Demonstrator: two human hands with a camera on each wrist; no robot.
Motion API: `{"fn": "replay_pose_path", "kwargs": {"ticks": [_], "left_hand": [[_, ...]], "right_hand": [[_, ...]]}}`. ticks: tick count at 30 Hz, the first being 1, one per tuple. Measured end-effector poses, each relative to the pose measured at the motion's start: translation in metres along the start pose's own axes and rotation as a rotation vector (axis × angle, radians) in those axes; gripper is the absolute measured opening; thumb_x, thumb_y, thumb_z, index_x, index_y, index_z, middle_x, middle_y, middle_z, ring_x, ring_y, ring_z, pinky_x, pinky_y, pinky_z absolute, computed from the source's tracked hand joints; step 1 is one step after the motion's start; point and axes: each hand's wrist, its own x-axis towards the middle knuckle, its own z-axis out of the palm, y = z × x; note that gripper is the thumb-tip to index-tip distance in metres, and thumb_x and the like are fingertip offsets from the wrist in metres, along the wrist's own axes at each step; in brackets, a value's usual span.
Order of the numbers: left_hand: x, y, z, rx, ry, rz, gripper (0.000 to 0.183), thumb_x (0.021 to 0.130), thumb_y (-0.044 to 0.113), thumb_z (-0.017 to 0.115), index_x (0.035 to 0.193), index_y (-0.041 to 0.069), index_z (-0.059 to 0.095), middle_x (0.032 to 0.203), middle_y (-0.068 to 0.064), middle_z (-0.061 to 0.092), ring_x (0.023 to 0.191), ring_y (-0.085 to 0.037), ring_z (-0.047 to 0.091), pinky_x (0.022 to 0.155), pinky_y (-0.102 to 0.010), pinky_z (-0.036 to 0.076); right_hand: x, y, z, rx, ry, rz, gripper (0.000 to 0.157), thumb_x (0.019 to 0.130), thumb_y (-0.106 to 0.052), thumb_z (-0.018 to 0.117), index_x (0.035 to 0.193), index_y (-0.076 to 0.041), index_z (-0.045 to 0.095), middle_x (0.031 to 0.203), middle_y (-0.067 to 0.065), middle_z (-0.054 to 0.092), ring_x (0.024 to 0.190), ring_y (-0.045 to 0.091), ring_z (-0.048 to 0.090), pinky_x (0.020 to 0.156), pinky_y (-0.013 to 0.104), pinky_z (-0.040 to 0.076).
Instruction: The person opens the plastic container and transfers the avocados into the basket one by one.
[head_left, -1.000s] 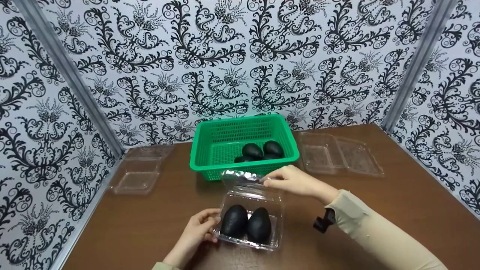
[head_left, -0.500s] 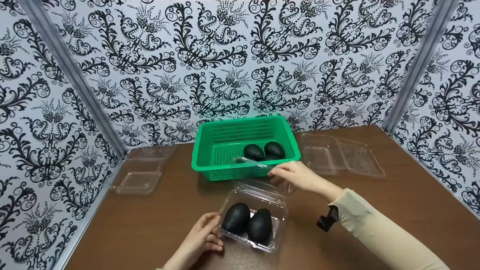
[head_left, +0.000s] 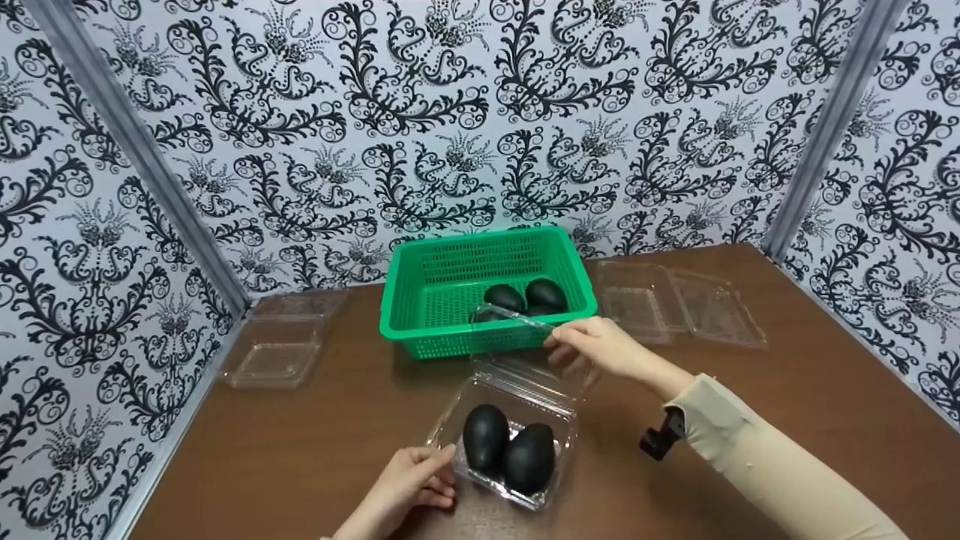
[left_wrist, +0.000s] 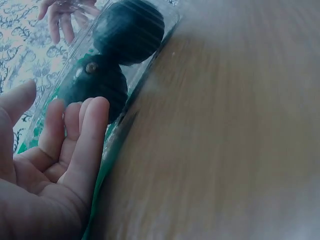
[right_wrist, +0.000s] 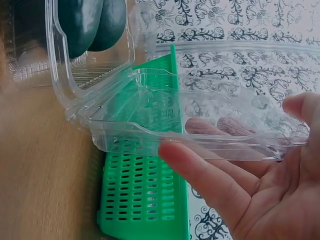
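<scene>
A clear plastic clamshell container (head_left: 457, 420) sits tilted slightly askew on the brown table, with two dark avocados (head_left: 485, 439) lying side by side in its base. My right hand (head_left: 596, 349) holds the raised lid (right_wrist: 155, 115) by its edge, thumb above and fingers beneath in the right wrist view. In the head view that lid overlaps the front of the green basket (head_left: 465, 346). Beside the container's left edge is my left hand (head_left: 409, 484). Its fingers (left_wrist: 87, 135) extend loosely, fingertips right at the plastic wall by the nearer avocado (left_wrist: 95, 82).
The green basket behind holds several more avocados (head_left: 545, 294). One open clamshell (head_left: 270, 360) lies at the far left of the table, another (head_left: 637, 307) at the back right. Patterned walls (head_left: 480, 135) enclose the back and sides.
The right hand has swung the lid farther back, towards the basket. The container has turned clockwise and its avocados have shifted. My left hand has loosened from the container's edge.
</scene>
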Motion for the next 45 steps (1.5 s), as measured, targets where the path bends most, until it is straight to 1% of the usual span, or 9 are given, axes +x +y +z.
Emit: {"fn": "replay_pose_path", "kwargs": {"ticks": [6,10,17,23,27,33,35,40,45], "left_hand": [[0.002,0.000,0.003,0.017,-0.039,0.010,0.024,0.092,0.019,0.065,0.090,-0.005,0.067,0.081,-0.010,0.069,0.062,-0.013,0.064,0.058,-0.026,0.057],[0.004,0.001,0.002,-0.003,-0.036,0.036,0.019,0.092,0.015,0.064,0.090,-0.003,0.068,0.082,-0.010,0.069,0.063,-0.012,0.064,0.059,-0.025,0.057],[0.008,0.004,-0.006,-0.042,0.010,0.041,0.012,0.092,0.012,0.064,0.082,0.005,0.064,0.079,-0.006,0.064,0.062,-0.013,0.063,0.059,-0.027,0.058],[0.016,0.007,-0.019,-0.055,0.054,0.051,0.014,0.092,0.013,0.064,0.080,0.007,0.061,0.078,-0.005,0.062,0.062,-0.013,0.062,0.059,-0.027,0.057],[0.020,0.011,-0.027,-0.051,0.090,0.064,0.013,0.092,0.013,0.064,0.081,0.006,0.063,0.079,-0.005,0.061,0.062,-0.012,0.061,0.060,-0.027,0.057],[0.026,0.015,-0.038,-0.044,0.142,0.087,0.012,0.091,0.011,0.065,0.080,0.005,0.062,0.078,-0.006,0.060,0.062,-0.013,0.060,0.061,-0.028,0.058],[0.028,0.016,-0.041,-0.042,0.156,0.089,0.013,0.091,0.011,0.066,0.079,0.005,0.062,0.077,-0.006,0.060,0.062,-0.013,0.060,0.060,-0.027,0.058],[0.034,0.017,-0.044,-0.043,0.179,0.090,0.016,0.091,0.012,0.066,0.077,0.005,0.061,0.074,-0.005,0.059,0.061,-0.013,0.061,0.058,-0.027,0.057],[0.040,0.020,-0.044,-0.048,0.194,0.100,0.015,0.091,0.011,0.066,0.079,0.004,0.062,0.072,-0.006,0.059,0.059,-0.013,0.061,0.057,-0.027,0.057]], "right_hand": [[-0.004,0.001,-0.004,0.008,0.010,0.009,0.043,0.103,-0.032,0.044,0.114,0.003,0.066,0.099,0.020,0.070,0.075,0.036,0.070,0.052,0.046,0.057],[-0.008,0.004,-0.006,0.053,0.016,0.035,0.044,0.103,-0.030,0.042,0.117,0.006,0.063,0.100,0.022,0.070,0.076,0.036,0.070,0.052,0.044,0.058],[-0.020,0.014,-0.010,0.110,0.020,0.041,0.042,0.104,-0.025,0.040,0.120,0.010,0.058,0.101,0.027,0.067,0.079,0.038,0.069,0.055,0.046,0.058],[-0.037,0.022,-0.011,0.117,0.021,0.047,0.039,0.103,-0.019,0.040,0.114,0.012,0.060,0.097,0.029,0.067,0.080,0.043,0.068,0.057,0.047,0.058],[-0.047,0.028,-0.011,0.065,0.015,0.038,0.033,0.101,-0.014,0.041,0.104,0.010,0.064,0.089,0.025,0.069,0.075,0.043,0.068,0.055,0.047,0.058],[-0.061,0.038,-0.008,-0.135,0.038,0.023,0.025,0.095,-0.012,0.048,0.095,0.001,0.069,0.067,0.006,0.063,0.050,0.017,0.062,0.045,0.036,0.055],[-0.065,0.041,-0.006,-0.148,0.019,0.039,0.024,0.094,-0.013,0.049,0.096,0.000,0.070,0.066,0.003,0.060,0.047,0.016,0.060,0.043,0.035,0.055],[-0.072,0.047,-0.003,-0.172,-0.021,0.066,0.025,0.093,-0.012,0.049,0.097,-0.001,0.071,0.067,0.002,0.061,0.049,0.017,0.060,0.044,0.034,0.055],[-0.076,0.055,0.001,-0.250,-0.027,0.079,0.024,0.092,-0.013,0.049,0.094,-0.007,0.073,0.069,0.001,0.065,0.052,0.017,0.060,0.041,0.033,0.053]]}}
